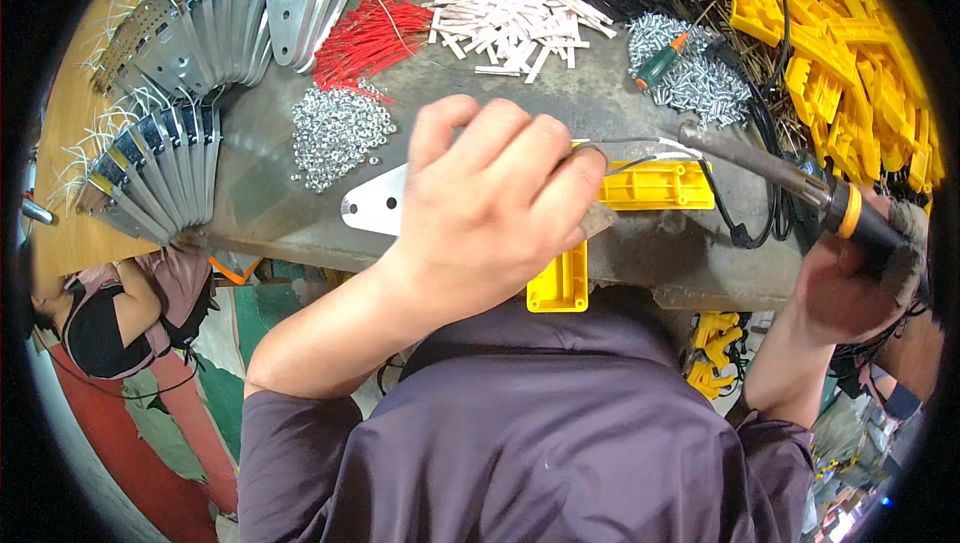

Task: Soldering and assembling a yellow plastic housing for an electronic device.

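My left hand (490, 203) is closed over a yellow plastic housing (660, 186), which shows ribbed compartments to the right and a short leg toward me. A flat silvery metal plate (372, 205) with round holes sticks out on the hand's left. Thin white and black wires (665, 148) run from near the fingertips over the housing to a black cable (742, 235). In my right hand (850, 288), slightly blurred, is a soldering iron (775, 168) with a grey metal barrel and black handle. Its tip hovers near the wires; contact cannot be told. My left fingertips are partly hidden.
Metal plates with wires (165, 158) fan out at left. Red sleeves (370, 41), white tubes (515, 13), nuts (340, 133) and screws (690, 68) with a green-handled screwdriver (660, 65) lie behind. Yellow housings (860, 73) are heaped right. Another person (130, 313) sits at left.
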Motion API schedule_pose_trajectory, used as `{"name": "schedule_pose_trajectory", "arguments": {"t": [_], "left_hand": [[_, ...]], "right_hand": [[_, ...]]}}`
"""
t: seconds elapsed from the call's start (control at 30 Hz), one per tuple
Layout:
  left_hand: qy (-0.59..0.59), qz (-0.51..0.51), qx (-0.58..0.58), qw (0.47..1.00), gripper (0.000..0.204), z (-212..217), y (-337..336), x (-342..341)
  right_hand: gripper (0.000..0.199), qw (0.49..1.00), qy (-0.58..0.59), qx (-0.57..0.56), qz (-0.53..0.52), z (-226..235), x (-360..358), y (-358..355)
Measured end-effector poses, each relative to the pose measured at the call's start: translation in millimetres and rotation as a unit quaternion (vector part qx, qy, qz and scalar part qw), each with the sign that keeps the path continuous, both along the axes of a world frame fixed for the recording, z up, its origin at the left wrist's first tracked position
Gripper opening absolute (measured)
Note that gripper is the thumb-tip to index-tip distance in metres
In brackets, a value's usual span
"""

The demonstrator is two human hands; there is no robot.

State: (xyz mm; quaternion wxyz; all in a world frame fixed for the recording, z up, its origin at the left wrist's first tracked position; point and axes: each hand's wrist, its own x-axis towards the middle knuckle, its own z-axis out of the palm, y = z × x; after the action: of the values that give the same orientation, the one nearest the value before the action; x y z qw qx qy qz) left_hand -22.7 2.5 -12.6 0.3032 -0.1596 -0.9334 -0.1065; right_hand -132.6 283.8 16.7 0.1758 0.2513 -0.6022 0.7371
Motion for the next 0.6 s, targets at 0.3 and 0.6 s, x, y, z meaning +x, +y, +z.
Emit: {"name": "schedule_pose_trajectory", "arguments": {"t": [0.3, 0.6], "left_hand": [[-0.009, 0.021, 0.003, 1.0, 0.029, 0.3, 8.6, 4.7], [-0.183, -0.049, 0.254, 0.948, 0.038, 22.8, -9.8, -31.5]], "right_hand": [[0.02, 0.992, 0.076, 0.104, 0.003, 17.2, -95.6, -109.5], [0.035, 0.979, -0.116, 0.144, 0.089, -14.1, -218.3, -176.0]]}}
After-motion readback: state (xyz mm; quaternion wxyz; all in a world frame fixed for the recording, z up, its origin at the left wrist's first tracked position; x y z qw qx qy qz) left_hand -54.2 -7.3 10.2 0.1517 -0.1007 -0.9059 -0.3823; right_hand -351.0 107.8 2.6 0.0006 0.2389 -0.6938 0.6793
